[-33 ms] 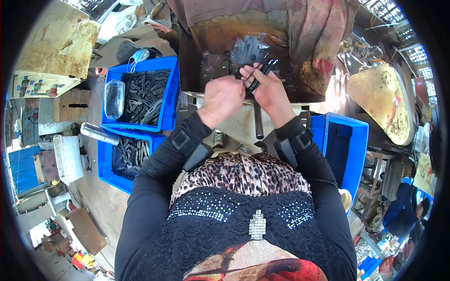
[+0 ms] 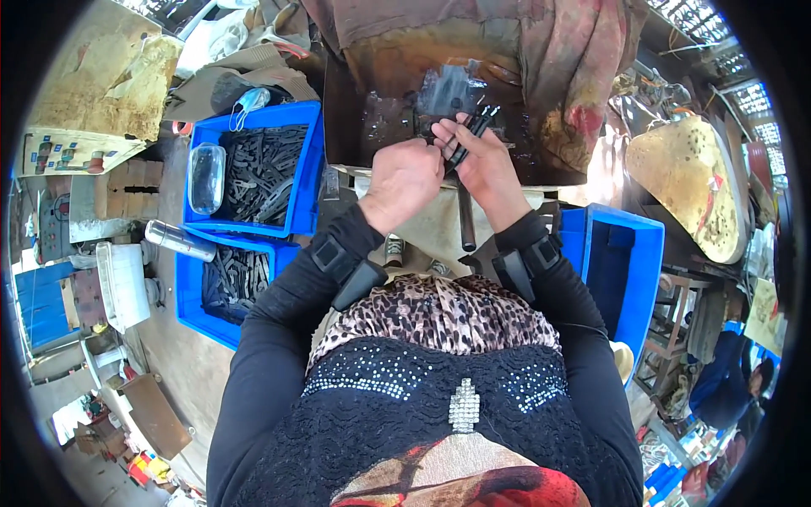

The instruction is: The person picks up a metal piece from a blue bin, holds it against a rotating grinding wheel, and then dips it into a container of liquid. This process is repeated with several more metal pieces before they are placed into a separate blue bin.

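Several slim dark metal pieces (image 2: 470,135) stick up at a slant from my right hand (image 2: 490,173), which is closed round them with its thumb along their side. Their upper ends catch the light. Close against them on the left, my left hand (image 2: 404,182) is closed in a fist-like pinch, and its fingertips meet the lower part of the pieces. What the left fingers grip is hidden behind the hand. Both hands are over the near edge of a dark, wet-looking work surface (image 2: 384,127). Below the right hand, a dark bar (image 2: 466,221) points toward me.
At left stand two blue bins (image 2: 306,182) of dark strips, with a clear oval container (image 2: 205,179) and a metal cylinder (image 2: 180,241) on their rims. Another blue bin (image 2: 635,279) is at right. Stained cloth (image 2: 574,84) hangs over the work surface's far right side.
My right hand has shifted slightly left, and the dark pieces in it show a little more spread. My left hand stays almost where it was.
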The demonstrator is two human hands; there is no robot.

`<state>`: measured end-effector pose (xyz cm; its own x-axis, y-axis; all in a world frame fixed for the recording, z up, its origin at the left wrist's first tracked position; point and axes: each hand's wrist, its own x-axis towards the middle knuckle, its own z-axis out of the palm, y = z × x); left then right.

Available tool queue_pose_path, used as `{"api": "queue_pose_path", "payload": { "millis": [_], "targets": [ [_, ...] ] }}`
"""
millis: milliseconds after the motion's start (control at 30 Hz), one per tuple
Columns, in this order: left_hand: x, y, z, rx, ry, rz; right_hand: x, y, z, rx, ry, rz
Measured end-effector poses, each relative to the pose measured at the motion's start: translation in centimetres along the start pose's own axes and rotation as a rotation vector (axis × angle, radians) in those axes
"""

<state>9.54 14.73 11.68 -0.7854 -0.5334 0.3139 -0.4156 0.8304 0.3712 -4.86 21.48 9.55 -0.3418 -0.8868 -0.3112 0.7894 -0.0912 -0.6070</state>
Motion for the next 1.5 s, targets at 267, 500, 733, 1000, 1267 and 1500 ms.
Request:
{"api": "queue_pose_path", "payload": {
  "millis": [267,500,733,1000,1267,1500],
  "targets": [
    [-2.3,-5.8,-2.2,-0.76,-0.108,-0.348,-1.3,-1.2,-1.8,-0.026,-0.095,0.012],
    [-0.2,-7.5,-3.0,-1.207,-0.179,-0.76,-4.6,-2.6,-2.5,-0.145,-0.022,0.038],
    [1.1,-8.5,-2.4,-1.218,-0.235,-0.712,-7.5,-3.9,-4.1,-0.234,-0.021,0.058],
    [3.8,-12.3,3.8,-0.791,-0.213,-0.317,-11.9,-2.5,-2.4,-1.051,-0.202,-0.055],
    [4.2,-13.6,6.1,-0.548,-0.245,-0.061,-12.4,-1.8,-1.2,-1.229,-0.372,-0.001],
    [4.2,-13.2,6.8,-0.593,-0.17,-0.05,-12.6,-1.1,-1.3,-1.368,-0.358,-0.181]
  ]
}}
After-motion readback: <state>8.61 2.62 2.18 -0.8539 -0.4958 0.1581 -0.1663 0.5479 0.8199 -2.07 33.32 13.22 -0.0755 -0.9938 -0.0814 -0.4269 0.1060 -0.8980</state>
